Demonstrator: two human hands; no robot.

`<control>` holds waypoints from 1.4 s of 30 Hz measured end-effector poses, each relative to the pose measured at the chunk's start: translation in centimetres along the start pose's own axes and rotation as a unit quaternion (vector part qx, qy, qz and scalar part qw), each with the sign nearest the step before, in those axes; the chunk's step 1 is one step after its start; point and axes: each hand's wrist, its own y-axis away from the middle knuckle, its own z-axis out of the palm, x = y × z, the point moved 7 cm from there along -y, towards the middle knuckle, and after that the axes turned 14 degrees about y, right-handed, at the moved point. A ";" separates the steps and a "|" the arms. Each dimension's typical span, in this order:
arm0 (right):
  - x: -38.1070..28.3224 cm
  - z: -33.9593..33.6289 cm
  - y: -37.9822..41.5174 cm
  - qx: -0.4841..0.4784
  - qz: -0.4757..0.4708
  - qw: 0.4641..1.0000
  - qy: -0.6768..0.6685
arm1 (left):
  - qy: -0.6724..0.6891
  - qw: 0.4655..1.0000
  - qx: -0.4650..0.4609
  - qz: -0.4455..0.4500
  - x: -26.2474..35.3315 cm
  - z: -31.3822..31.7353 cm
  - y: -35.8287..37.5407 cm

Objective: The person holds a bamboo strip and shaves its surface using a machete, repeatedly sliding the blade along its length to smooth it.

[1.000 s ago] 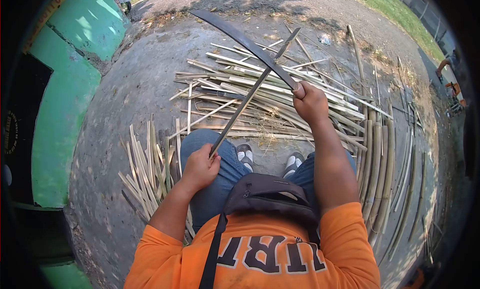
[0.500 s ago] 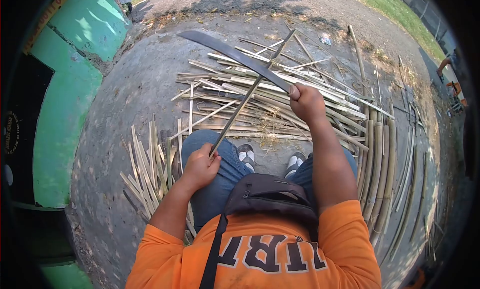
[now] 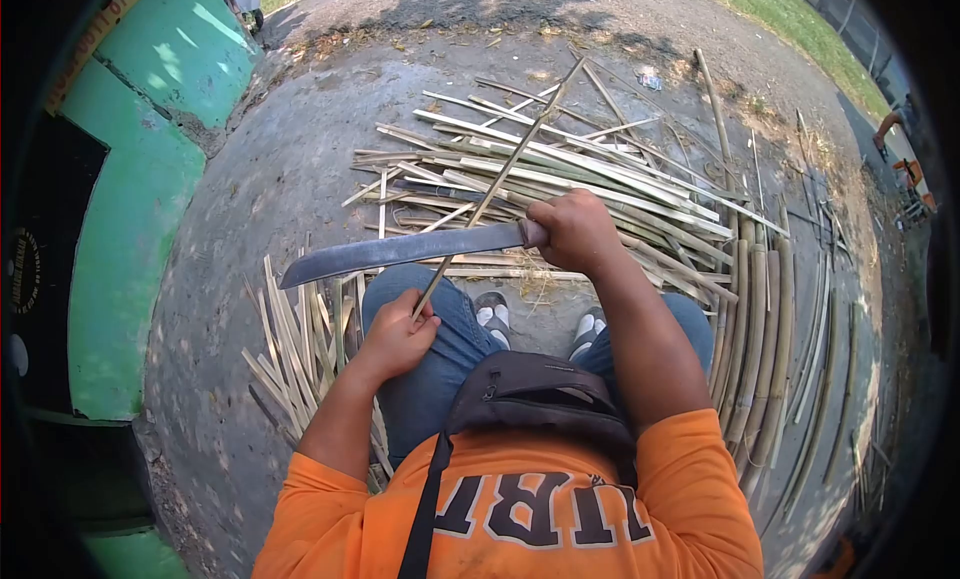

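My left hand [image 3: 400,334] is closed around the near end of a long thin bamboo strip [image 3: 510,164], which slants up and to the right over the pile. My right hand [image 3: 578,229] grips the handle of a machete [image 3: 400,253]. Its broad blade points left and crosses the strip a little above my left hand; whether the edge touches the strip cannot be made out. Beyond my knees lies a pile of split bamboo strips [image 3: 600,184], partly behind the blade and strip.
Upright-looking strips [image 3: 290,329] lie by my left leg. Thick bamboo poles [image 3: 762,339] and thinner lengths [image 3: 825,379] are on the right. A green wall [image 3: 130,239] stands at the left. Part of another person [image 3: 893,124] shows at the far right.
The machete has come down along the strip towards my left hand, its blade swinging from slanting up-left to nearly level. My right hand has moved slightly down and left.
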 end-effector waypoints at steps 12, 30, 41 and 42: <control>8.9 -0.3 3.2 0.002 0.326 0.942 -0.082 | -0.090 0.992 0.005 0.087 1.0 0.8 -0.1; 8.0 -0.2 1.3 0.048 0.274 0.960 0.027 | 0.006 0.999 -0.038 -0.002 0.4 0.1 0.0; 2.5 -0.6 0.2 0.017 0.089 0.996 -0.013 | 0.036 0.999 -0.017 -0.018 -0.1 0.0 -0.5; 1.5 -0.5 0.0 -0.016 0.051 0.998 0.020 | 0.037 0.999 -0.011 -0.014 0.1 0.0 -0.4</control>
